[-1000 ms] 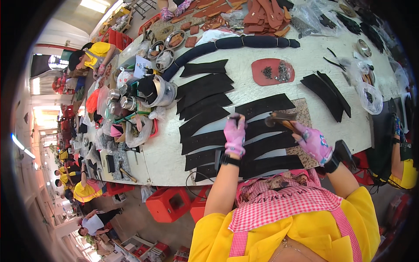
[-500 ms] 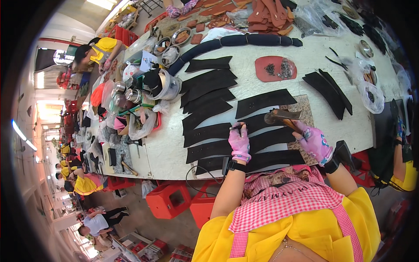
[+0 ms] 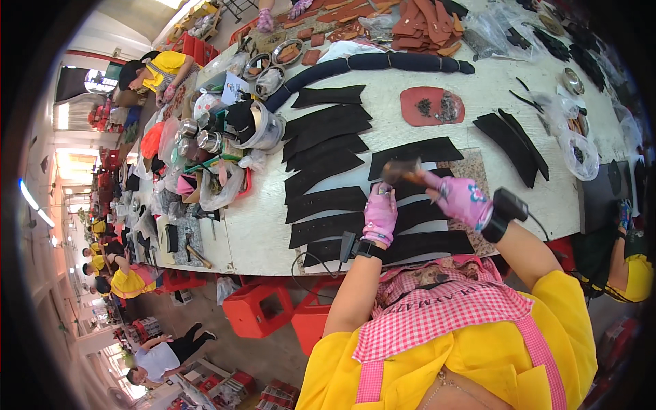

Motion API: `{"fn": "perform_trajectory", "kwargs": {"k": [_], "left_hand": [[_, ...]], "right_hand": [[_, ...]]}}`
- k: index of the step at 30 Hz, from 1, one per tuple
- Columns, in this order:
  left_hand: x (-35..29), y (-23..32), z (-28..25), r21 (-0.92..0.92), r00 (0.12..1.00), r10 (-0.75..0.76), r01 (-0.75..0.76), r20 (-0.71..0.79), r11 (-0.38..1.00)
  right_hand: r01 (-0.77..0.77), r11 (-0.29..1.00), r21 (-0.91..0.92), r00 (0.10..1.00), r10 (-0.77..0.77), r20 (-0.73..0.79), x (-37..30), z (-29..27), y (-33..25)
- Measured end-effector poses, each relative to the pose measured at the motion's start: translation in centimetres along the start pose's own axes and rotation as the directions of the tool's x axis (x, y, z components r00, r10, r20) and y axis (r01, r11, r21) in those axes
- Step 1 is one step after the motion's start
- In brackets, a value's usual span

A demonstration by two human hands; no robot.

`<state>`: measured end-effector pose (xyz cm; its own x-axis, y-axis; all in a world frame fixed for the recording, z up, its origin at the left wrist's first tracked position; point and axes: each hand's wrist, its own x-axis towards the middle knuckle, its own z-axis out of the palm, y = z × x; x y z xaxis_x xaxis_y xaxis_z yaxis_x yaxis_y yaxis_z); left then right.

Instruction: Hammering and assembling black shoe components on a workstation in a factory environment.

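My right hand [image 3: 465, 202], in a pink patterned glove, grips a hammer [image 3: 402, 172] by its wooden handle. The hammer's head is blurred and hangs just above my left fingertips. In a matching glove, my left hand [image 3: 380, 216] is closed in a pinch around a short slim rod-like tool [image 3: 383, 190], mostly hidden by the fingers. Both hands are over rows of black curved strips [image 3: 417, 156] lying on a pale sheet. A speckled stone slab [image 3: 476, 175] shows beneath the strips, near my right hand.
More black strips [image 3: 328, 123] lie further left, and a pair [image 3: 507, 148] to the right. A red mat [image 3: 432, 106] holds small dark bits. Beyond are a long dark padded roll [image 3: 369, 61], a white bucket [image 3: 266, 128] and brown leather pieces [image 3: 424, 26]. Red stools [image 3: 258, 311] stand below the table edge.
The hammer and my right hand have moved left, bringing the hammer's head over my left fingertips. My left hand has shifted slightly right and toward the far side.
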<state>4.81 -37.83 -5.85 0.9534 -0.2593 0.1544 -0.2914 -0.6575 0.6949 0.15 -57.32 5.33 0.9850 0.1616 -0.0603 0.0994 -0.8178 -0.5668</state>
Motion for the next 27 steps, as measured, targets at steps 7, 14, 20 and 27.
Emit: {"fn": "perform_trajectory", "kwargs": {"k": [7,14,20,27], "left_hand": [[0.7,-0.4,-0.3,0.097,0.987,-0.079,0.093,-0.141,0.991],[0.2,-0.8,1.0,-0.275,0.935,-0.318,0.269,-0.155,0.923],[0.0,-0.7,0.8,-0.215,0.954,-0.266,0.233,-0.141,0.949],[-0.5,-1.6,0.7,-0.513,0.965,-0.26,0.244,0.041,0.823]], "right_hand": [[-0.127,0.986,0.105,0.988,0.135,-0.073,-2.0,-0.2,1.5],[-0.146,0.965,0.216,0.978,0.174,-0.113,-4.7,-0.7,2.1],[-0.187,0.961,0.205,0.981,0.195,-0.022,-4.0,-1.8,0.7],[-0.116,0.992,0.039,0.993,0.115,0.021,-2.3,-3.1,-0.6]]}}
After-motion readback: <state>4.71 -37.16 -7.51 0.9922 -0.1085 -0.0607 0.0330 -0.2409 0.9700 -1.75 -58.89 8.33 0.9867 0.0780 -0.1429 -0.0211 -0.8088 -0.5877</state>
